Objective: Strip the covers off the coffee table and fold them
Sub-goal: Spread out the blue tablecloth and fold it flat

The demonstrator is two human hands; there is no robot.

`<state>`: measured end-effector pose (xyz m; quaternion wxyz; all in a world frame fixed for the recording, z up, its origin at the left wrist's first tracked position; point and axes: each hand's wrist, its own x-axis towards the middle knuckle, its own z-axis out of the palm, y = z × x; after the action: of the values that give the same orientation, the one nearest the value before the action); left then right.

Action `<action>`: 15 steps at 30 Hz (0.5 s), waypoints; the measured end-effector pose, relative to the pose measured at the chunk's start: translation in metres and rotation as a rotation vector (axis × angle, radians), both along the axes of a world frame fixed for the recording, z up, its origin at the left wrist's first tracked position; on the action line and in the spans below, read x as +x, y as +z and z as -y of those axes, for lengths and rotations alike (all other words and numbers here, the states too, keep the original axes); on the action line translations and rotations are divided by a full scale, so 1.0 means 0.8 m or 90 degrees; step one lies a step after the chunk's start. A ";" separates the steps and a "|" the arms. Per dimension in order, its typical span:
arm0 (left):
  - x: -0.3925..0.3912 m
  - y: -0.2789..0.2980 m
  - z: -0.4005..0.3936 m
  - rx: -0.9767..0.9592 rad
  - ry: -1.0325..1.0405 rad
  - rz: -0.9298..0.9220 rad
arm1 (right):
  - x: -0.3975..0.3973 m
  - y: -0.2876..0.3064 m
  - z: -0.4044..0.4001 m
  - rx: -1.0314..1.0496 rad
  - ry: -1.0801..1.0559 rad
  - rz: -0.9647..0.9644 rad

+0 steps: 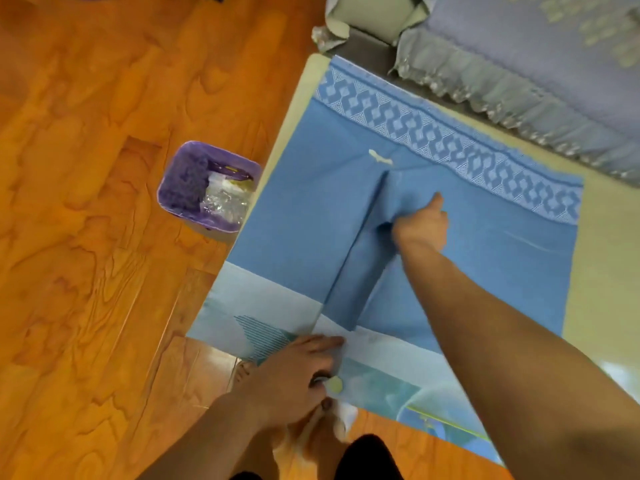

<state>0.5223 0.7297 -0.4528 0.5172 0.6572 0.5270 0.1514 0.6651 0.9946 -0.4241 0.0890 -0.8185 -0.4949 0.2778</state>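
A blue cover (301, 216) with a white woven border band along its far edge lies over the coffee table (588, 244). A raised ridge of cloth runs down its middle. My right hand (420, 225) pinches that ridge near the centre, thumb pointing away. My left hand (294, 379) grips the near edge, where the blue cover meets a pale printed cover (381, 379) lying under it. A small round yellowish thing sits by my left fingers. The cream table top shows at the left and right edges.
A purple bin (204, 188) with plastic waste stands on the wooden floor (104, 237) left of the table. A sofa with a grey-blue frilled cover (502, 77) runs along the far side. My legs and a foot are below the near edge.
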 end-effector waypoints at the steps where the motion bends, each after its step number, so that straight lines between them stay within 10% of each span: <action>1: -0.001 -0.001 0.001 -0.021 0.013 0.002 | 0.024 0.001 0.001 -0.034 0.077 0.097; 6: 0.014 0.005 -0.001 -0.030 0.007 -0.033 | 0.089 -0.040 0.008 0.216 0.879 0.454; 15: 0.045 0.041 -0.008 -0.082 0.022 -0.056 | 0.013 0.031 -0.059 -0.013 0.774 0.476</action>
<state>0.5586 0.7360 -0.4202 0.5317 0.6193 0.5695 0.0972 0.6753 1.0419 -0.3991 -0.2648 -0.4386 -0.8586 -0.0162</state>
